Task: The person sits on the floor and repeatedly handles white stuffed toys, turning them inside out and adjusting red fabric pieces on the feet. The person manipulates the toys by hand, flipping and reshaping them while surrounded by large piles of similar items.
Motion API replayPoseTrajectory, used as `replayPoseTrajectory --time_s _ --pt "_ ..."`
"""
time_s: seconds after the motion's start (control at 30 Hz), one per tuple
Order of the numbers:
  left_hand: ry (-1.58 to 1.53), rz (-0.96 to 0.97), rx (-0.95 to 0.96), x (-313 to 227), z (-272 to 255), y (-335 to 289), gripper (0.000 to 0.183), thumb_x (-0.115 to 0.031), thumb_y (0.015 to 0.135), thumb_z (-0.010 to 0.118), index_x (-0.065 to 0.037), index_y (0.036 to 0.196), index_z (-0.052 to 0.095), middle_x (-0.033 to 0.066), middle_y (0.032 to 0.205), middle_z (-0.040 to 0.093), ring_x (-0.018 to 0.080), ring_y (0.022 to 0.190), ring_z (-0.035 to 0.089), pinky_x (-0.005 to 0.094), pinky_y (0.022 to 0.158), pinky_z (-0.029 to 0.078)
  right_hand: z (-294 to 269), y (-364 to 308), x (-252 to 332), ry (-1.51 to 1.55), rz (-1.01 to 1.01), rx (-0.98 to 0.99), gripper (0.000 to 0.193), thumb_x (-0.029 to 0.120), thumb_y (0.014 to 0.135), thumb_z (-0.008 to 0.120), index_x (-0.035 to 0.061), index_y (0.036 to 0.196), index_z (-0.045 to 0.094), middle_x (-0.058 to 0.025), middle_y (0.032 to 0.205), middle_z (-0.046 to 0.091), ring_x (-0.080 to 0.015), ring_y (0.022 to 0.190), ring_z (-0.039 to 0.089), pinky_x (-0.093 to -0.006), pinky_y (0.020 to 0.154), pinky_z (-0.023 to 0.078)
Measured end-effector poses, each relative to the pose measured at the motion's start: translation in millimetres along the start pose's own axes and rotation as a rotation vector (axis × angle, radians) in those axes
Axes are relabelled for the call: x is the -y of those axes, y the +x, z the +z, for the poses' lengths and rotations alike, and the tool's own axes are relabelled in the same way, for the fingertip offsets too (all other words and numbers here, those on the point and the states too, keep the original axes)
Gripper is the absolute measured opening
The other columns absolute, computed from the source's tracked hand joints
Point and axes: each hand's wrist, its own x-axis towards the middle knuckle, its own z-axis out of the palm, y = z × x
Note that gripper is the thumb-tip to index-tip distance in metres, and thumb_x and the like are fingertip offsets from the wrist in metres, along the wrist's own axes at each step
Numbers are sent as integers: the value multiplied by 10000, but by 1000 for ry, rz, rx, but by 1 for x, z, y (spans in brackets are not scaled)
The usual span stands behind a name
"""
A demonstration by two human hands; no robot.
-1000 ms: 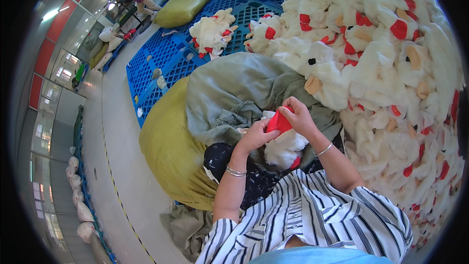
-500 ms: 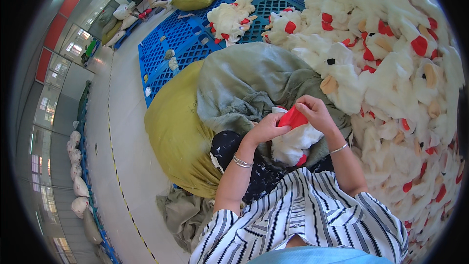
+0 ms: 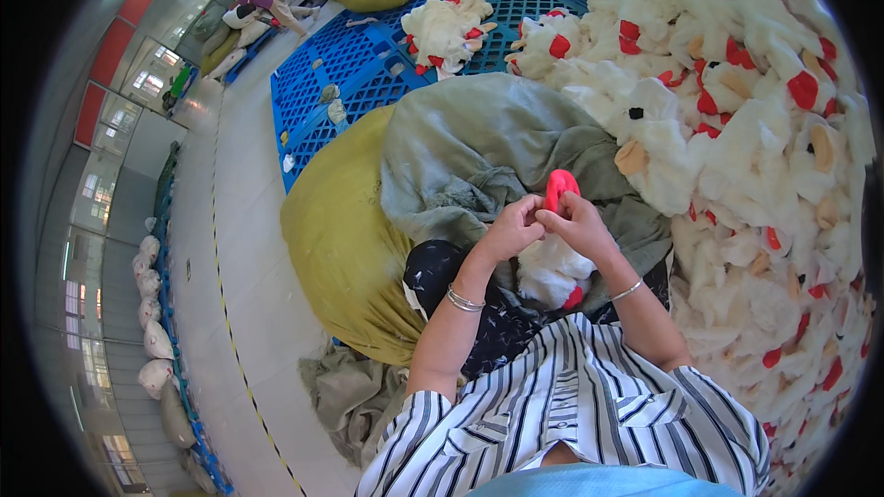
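Blue pallets [image 3: 318,78]; plush pile [image 3: 737,193], right side. Left hand [image 3: 512,228], right hand [image 3: 582,228]: both pinching red cloth [image 3: 561,183] near white plush [image 3: 554,269]. Possible fault: cloth slipping, should either pinch slacken.

I wear a white shirt [image 3: 589,377] with dark stripes, some broad and black, others thin and grey. Small buttons [image 3: 560,412] run down the front, and a pocket flap [image 3: 650,409] sits on each side of the chest, cut from the same striped cloth. My left sleeve [image 3: 402,428] and right sleeve [image 3: 718,400] are loose and end near the elbows. Above my bare left hand [image 3: 509,232] I have silvery bangles [image 3: 465,302], stacked; above my bare right hand [image 3: 582,228], one slim silvery bracelet [image 3: 626,291]. My legwear [image 3: 493,342] is black, scattered with small white marks. Something light blue [image 3: 599,482] shows below my neckline, its kind unclear.
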Motion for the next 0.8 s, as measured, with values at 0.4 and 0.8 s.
replayPoseTrajectory --time_s 0.4,0.8 --pt "10 -72 -63 -12 2 -4 109 -102 925 576 -6 931 628 16 830 657 75 732 602 243 686 514 -3 -6 4 50 39 111 277 218 943 610 -8 789 571 -24 674 551 -75 643 493 -290 550 412" --pt "139 26 -56 3 2 -3 65 -87 883 610 -35 853 585 -75 758 532 6 665 456 194 594 405 0 -8 -4 -210 -160 -86 97 88 830 621 -7 834 604 -179 705 607 -275 589 562 -376 573 438"
